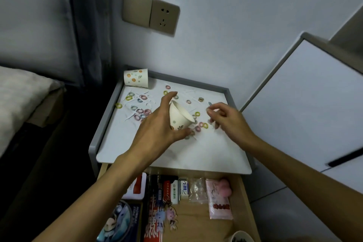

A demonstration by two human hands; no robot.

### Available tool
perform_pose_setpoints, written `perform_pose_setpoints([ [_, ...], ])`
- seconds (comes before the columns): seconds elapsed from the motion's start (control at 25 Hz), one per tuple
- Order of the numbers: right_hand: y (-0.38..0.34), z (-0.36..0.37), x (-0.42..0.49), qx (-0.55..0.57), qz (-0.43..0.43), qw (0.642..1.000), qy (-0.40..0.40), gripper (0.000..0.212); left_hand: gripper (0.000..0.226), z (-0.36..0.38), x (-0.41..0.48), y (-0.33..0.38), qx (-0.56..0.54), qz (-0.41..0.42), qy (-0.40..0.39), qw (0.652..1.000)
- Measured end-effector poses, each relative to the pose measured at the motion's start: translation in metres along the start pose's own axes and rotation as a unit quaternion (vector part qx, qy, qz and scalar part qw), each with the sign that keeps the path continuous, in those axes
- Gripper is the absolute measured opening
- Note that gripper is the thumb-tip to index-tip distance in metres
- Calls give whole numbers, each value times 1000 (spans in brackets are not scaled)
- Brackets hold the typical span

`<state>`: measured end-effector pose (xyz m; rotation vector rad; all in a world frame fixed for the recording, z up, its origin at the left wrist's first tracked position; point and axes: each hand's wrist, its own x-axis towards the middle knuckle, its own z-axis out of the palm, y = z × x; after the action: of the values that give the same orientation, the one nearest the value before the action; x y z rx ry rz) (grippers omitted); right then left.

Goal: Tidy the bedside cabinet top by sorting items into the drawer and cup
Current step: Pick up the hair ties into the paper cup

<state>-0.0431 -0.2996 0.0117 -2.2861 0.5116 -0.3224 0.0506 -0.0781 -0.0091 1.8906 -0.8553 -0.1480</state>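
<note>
My left hand (161, 122) grips a white paper cup (179, 117) with a flower print, tilted with its mouth toward the right, just above the white cabinet top (147, 147). My right hand (225, 118) hovers to the right of the cup, thumb and forefinger pinched on something small that I cannot make out. Several small coloured rings (203, 124) and thin white sticks (145, 92) lie scattered over the far half of the top. Below the front edge the wooden drawer (243, 198) stands open.
A second printed cup (135, 77) lies on its side at the far left corner. The drawer holds boxes, a pink packet (219, 200), a keychain and a round tin. A bed stands left, a white cupboard (306, 104) right, a wall socket (164, 16) above.
</note>
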Motion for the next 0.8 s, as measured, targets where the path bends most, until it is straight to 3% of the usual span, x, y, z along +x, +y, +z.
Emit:
perform_pose_setpoints([
  [0.04,19,-3,12,-86,66,994,30,21,98,-1,-1,-1,12,-5,-6,1000],
  [0.12,52,-2,33,-247,158,956,12,40,96,0,0,-4,29,-6,-13,999],
  [0.24,71,11,47,-289,199,937,-6,59,96,0,3,-8,28,-6,-15,999],
  [0.44,64,23,57,-295,205,933,16,31,95,-1,6,-13,35,-6,-18,999],
  [0.64,64,33,53,-400,146,904,-44,22,93,-4,5,-12,30,-8,-17,999],
  [0.8,75,32,52,-402,133,902,-82,20,94,-3,2,-8,32,-10,-20,999],
])
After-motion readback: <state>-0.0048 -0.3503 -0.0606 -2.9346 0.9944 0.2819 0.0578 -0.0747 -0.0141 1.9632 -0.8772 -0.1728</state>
